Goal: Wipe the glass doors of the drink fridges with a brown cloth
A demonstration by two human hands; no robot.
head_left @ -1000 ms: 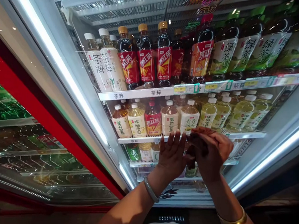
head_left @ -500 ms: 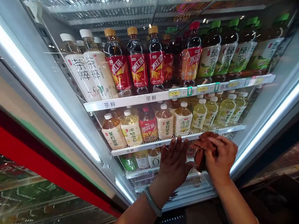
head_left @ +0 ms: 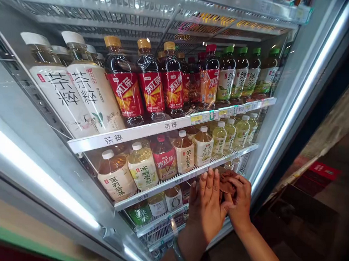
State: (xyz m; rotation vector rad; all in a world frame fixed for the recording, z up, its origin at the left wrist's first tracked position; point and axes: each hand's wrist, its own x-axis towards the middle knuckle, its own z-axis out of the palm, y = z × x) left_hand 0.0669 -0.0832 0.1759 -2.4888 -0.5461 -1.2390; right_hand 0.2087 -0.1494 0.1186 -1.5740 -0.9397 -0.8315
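Note:
My left hand (head_left: 207,210), with a pale bangle on its wrist, is raised flat with its fingers straight, in front of the lower shelves. Beside it, my right hand (head_left: 240,202) has its fingers closed round a crumpled brown cloth (head_left: 228,184). The thumb side of the left hand meets the right hand's fingertips. Behind them runs the front edge of the middle shelf (head_left: 195,172), holding bottles such as a cream-labelled one (head_left: 203,147) and a red-labelled one (head_left: 163,159).
Red-labelled bottles (head_left: 125,93), white-labelled bottles (head_left: 90,91) and green-capped bottles (head_left: 227,76) line the upper shelf. Lit cooler frames rise on both sides. A red box (head_left: 321,173) lies at the far right, outside the cooler.
The view has shifted closer to the shelves and turned. My right hand, with the cloth, has come nearer to my left hand, and the two now meet.

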